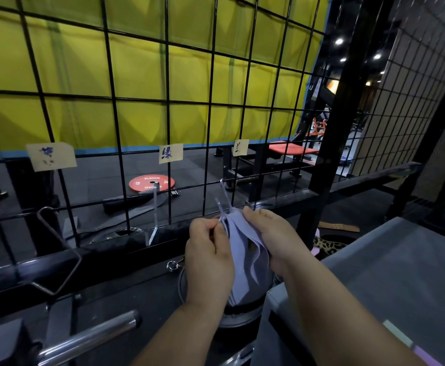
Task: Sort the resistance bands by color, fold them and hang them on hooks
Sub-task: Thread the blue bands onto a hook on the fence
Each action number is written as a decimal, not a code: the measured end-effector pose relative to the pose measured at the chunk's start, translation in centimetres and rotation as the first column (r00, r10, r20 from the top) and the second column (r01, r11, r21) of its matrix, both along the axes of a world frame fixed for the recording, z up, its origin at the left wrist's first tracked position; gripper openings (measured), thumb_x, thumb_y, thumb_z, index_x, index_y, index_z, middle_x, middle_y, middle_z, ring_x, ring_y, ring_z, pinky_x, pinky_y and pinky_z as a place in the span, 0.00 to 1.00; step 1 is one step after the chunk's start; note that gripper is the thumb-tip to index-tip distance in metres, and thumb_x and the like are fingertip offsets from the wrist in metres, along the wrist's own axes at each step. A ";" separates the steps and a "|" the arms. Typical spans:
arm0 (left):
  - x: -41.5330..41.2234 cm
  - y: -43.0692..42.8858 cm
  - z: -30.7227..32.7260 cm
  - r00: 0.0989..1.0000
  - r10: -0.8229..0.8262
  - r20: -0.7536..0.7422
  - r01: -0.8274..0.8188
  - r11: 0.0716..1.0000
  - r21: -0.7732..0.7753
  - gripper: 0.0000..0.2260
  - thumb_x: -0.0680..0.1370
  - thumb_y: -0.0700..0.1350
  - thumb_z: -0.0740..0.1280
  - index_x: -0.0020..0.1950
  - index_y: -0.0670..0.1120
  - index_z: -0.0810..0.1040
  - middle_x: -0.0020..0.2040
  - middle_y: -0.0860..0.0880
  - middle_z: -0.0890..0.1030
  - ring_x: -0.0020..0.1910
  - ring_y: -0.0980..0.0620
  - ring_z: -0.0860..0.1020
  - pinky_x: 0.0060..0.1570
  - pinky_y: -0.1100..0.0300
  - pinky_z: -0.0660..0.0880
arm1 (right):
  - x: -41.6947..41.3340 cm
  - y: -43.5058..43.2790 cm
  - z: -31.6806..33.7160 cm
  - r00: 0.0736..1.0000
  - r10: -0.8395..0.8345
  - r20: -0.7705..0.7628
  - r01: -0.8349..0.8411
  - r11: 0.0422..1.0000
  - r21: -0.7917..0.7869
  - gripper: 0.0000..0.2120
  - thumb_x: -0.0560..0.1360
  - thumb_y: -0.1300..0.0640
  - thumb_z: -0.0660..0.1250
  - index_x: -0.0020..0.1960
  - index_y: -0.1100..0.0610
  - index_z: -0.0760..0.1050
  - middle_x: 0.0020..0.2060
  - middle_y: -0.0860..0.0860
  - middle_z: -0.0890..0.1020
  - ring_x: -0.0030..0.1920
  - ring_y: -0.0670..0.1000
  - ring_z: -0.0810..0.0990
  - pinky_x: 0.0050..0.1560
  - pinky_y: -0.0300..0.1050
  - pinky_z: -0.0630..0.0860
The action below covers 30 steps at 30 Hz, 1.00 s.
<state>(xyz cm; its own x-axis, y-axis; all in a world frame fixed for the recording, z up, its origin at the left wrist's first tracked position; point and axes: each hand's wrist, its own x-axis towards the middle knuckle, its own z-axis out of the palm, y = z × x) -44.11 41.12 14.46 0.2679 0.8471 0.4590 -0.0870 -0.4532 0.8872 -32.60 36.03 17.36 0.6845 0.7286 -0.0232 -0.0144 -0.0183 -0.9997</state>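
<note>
Resistance band, a pale lilac flat elastic strip folded into several layers [245, 249], is sitting pinched between both hands just in front of the black wire grid panel [208, 143], directly below the thin silver metal hook [225, 192] that is projecting from the grid under the right-hand paper label [241, 147]. From here the folds could be springing apart if either pinch is easing before the loop is over the hook tip, because the elastic layers are fanning loose toward the bottom; the loop could also be catching only some of the layers, leaving the rest dangling or slipping down onto the cluttered dark metal rack [142, 262] below. The left hand [208, 257] is curling nearly closed, thumb and fingertips gripping the band's upper left edge, wrist bent toward the grid. The right hand [271, 236] is closing over the upper right of the folds, fingers pressing from above, forearm reaching in from the lower right. Whether the top loop is already touching the hook is hard to tell, since they overlap in the view.
</note>
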 end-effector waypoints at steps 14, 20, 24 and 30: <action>0.6 0.0 -0.4 0.997 0.043 -0.066 -0.036 0.994 0.105 0.03 0.80 0.43 0.62 0.46 0.48 0.70 0.30 0.53 0.74 0.32 0.58 0.75 0.26 0.67 0.66 | 0.2 -1.6 -0.9 0.999 -0.014 -0.043 0.012 0.999 -0.041 0.19 0.77 0.49 0.68 0.53 0.67 0.77 0.50 0.64 0.82 0.47 0.58 0.80 0.57 0.59 0.75; 0.5 0.2 -0.5 0.996 0.028 -0.085 -0.013 0.986 0.167 0.05 0.80 0.43 0.62 0.46 0.51 0.69 0.33 0.54 0.76 0.36 0.56 0.76 0.27 0.68 0.66 | 1.2 -1.4 0.0 1.000 0.002 0.027 0.000 0.999 -0.053 0.14 0.75 0.46 0.69 0.45 0.58 0.79 0.44 0.60 0.84 0.47 0.59 0.82 0.54 0.56 0.77; 0.3 0.3 -0.3 0.995 -0.040 -0.091 0.053 0.987 0.151 0.03 0.81 0.44 0.62 0.50 0.52 0.73 0.40 0.58 0.80 0.41 0.62 0.78 0.35 0.67 0.73 | 1.6 -1.2 0.6 0.996 0.089 -0.031 -0.091 0.994 -0.064 0.15 0.76 0.45 0.69 0.46 0.57 0.84 0.41 0.54 0.86 0.41 0.53 0.85 0.47 0.49 0.80; 0.4 0.3 -0.1 0.995 -0.069 -0.070 0.078 0.989 0.128 0.08 0.80 0.45 0.66 0.58 0.51 0.79 0.51 0.60 0.81 0.52 0.65 0.78 0.52 0.72 0.74 | 1.2 -0.5 1.0 0.996 0.067 -0.066 -0.067 0.998 0.003 0.14 0.77 0.49 0.68 0.47 0.61 0.83 0.39 0.57 0.86 0.40 0.56 0.85 0.48 0.54 0.82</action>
<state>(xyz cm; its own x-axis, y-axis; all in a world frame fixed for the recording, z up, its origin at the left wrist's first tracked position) -43.76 41.38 14.32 0.3604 0.7580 0.5437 -0.0684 -0.5598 0.8258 -31.39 35.53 18.39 0.6308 0.7731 -0.0663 -0.0789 -0.0211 -0.9967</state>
